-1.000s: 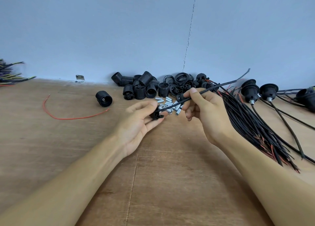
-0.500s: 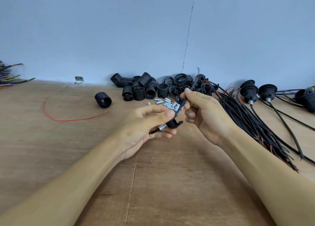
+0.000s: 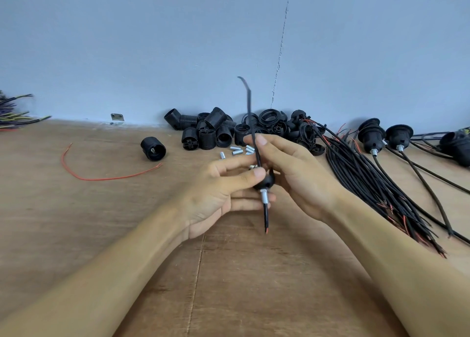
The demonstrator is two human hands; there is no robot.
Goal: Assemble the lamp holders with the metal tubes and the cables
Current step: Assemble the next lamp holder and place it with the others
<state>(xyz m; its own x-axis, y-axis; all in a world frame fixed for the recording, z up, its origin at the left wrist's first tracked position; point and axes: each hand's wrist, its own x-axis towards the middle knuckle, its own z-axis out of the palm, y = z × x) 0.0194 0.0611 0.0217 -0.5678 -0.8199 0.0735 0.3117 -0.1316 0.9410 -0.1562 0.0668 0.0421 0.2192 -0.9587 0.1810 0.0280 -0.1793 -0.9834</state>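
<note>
Right now we hold the work in the air over the middle of the tabletop (image 3: 229,273). Our left hand (image 3: 218,191) pinches the black lamp holder cap (image 3: 267,181) between thumb and fingers. Our right hand (image 3: 297,173) pinches the cable (image 3: 250,112) just above it, so each grip is closed on its own part. The cable stands nearly upright, passing through the cap and the metal tube (image 3: 264,198) beneath it, and its red-tipped end hangs free below the tube.

We judge the main risk to be the cable slipping back. If the right grip slackens while we feed, the short end could slide up out of the tube and we would have to thread it again. We cannot tell how firmly the tube sits in the cap. If it is only loosely seated, a hard pull could work it free and drop it among the loose tubes (image 3: 239,151) near the far edge, where it would be hard to tell apart.

The cable's long upper end waves close to the pile of holder parts (image 3: 211,133) along the far edge and could snag there. Our right forearm lies just beside the bundle of cables (image 3: 368,179) toward the right edge, so a careless sweep could drag them
</note>
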